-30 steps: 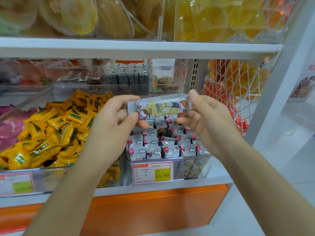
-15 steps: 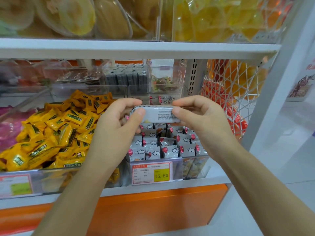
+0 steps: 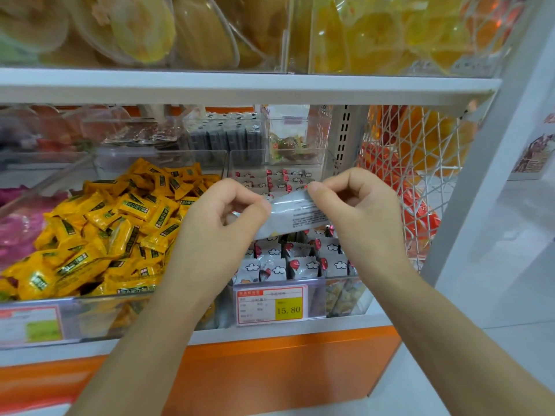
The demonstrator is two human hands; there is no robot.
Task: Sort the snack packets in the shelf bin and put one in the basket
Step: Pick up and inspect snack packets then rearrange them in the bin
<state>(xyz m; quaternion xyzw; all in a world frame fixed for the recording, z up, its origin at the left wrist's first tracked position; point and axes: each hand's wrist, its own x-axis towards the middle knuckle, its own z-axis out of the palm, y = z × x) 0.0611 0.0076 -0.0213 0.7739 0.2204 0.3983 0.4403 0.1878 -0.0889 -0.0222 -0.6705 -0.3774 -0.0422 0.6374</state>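
A long grey snack packet (image 3: 295, 213) is held level above the clear shelf bin (image 3: 315, 288), its printed back side turned up toward me. My left hand (image 3: 223, 219) pinches its left end and my right hand (image 3: 357, 205) pinches its right end, fingers curled. Below it the bin holds several small grey packets (image 3: 300, 262) with red and white cloud prints, standing in rows. No basket is in view.
A bin of yellow snack packets (image 3: 105, 229) sits to the left. A price tag (image 3: 271, 306) reading 15.80 hangs on the bin front. A white wire mesh panel (image 3: 417, 175) with orange packs stands right. The upper shelf edge (image 3: 240, 85) is close overhead.
The packet has been turned over from its coloured front to its printed back, and tilted slightly. Both hands stayed on its ends and lowered a little toward the bin.
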